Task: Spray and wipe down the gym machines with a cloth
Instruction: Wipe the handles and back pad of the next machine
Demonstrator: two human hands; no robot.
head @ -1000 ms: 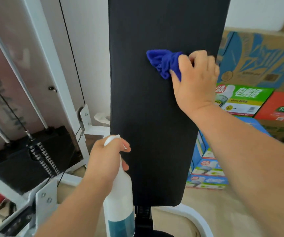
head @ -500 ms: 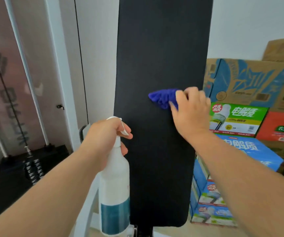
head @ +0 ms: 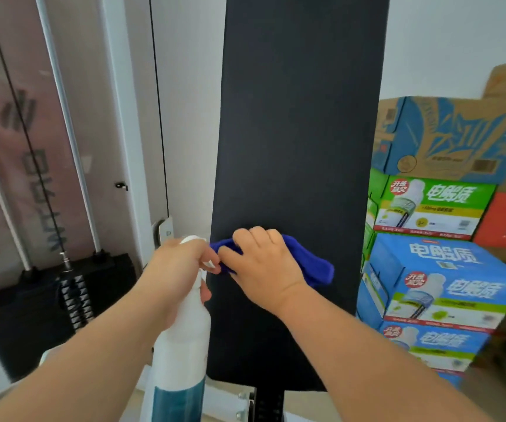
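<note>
Head camera, gym floor: a person wipes an upright black back pad (head: 300, 132) with a blue cloth (head: 318, 269). The right hand (head: 263, 266) has its fingers bent over the bunched fabric and presses it against the pad's lower half, close to the left edge. The left hand (head: 181, 266) is wrapped round the neck of a white spray bottle (head: 181, 345), a finger near the trigger, and the two hands are almost touching. If the sweep carries further left, it would likely knock the nozzle or jog the trigger, sending spray onto the wiping hand rather than the pad. The cloth is also wadded, so it may leave strips unwiped. A second ago the cloth sat high on the pad towards its right side, well apart from the bottle; the stroke has since come down and across. Stacked drink cartons (head: 440, 287) stand to the right, a weight stack (head: 75, 300) to the left.
</note>
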